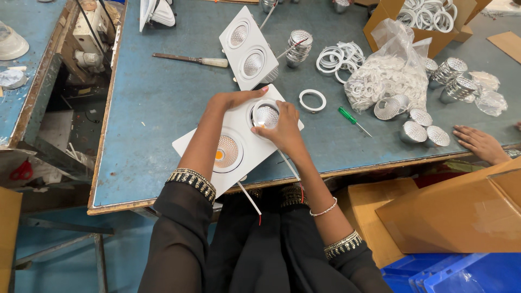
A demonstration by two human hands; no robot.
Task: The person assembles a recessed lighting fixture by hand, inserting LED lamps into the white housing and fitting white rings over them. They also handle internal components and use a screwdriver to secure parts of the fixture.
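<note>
Single head view, looking steeply down from above the near edge of the blue table point(157, 97), close over it; far edge cropped, floor visible left of the table.

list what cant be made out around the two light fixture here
- Head view: right hand covers part of the upper reflector of the white fixture.
- Left hand hides the fixture's far edge.
- Co-worker's hand: arm cut off by the right edge.
</note>
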